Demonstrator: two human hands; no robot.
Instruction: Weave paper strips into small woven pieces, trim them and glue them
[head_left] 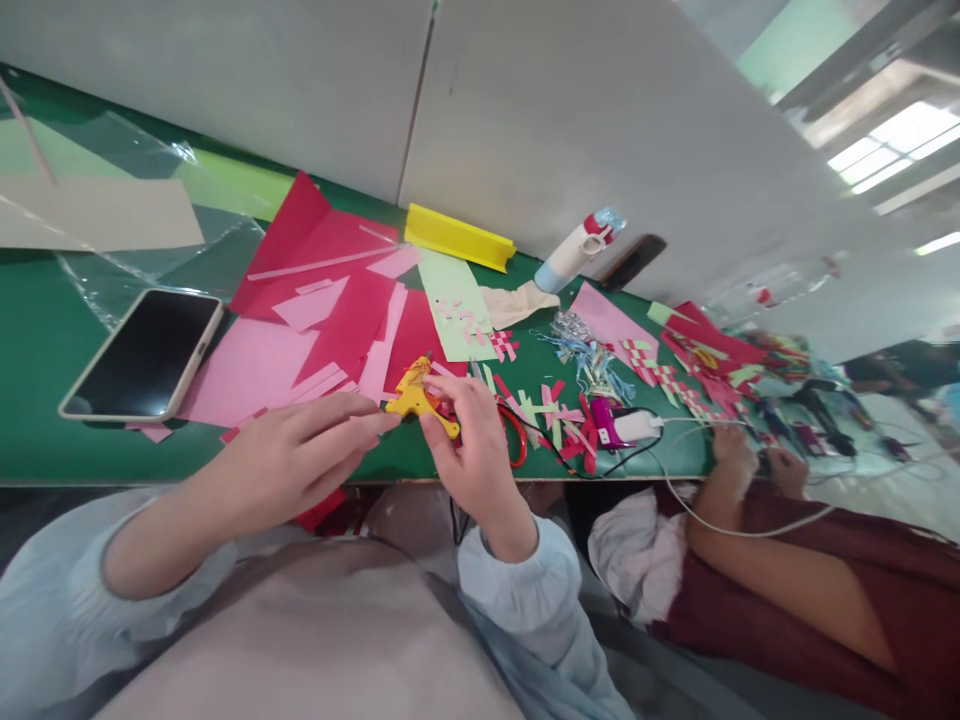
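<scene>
Right hand point(474, 430) has its grip clamped on the yellow tool point(409, 399), over the near side of the tabletop point(37, 440). Left hand point(292, 452) reaches the tool's left side; its grip cannot be determined.

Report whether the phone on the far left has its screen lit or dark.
Dark: the phone lies face up, showing black without icons or picture.

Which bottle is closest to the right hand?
The white bottle with the red top; the clear bottle is much farther from the right hand.
</scene>
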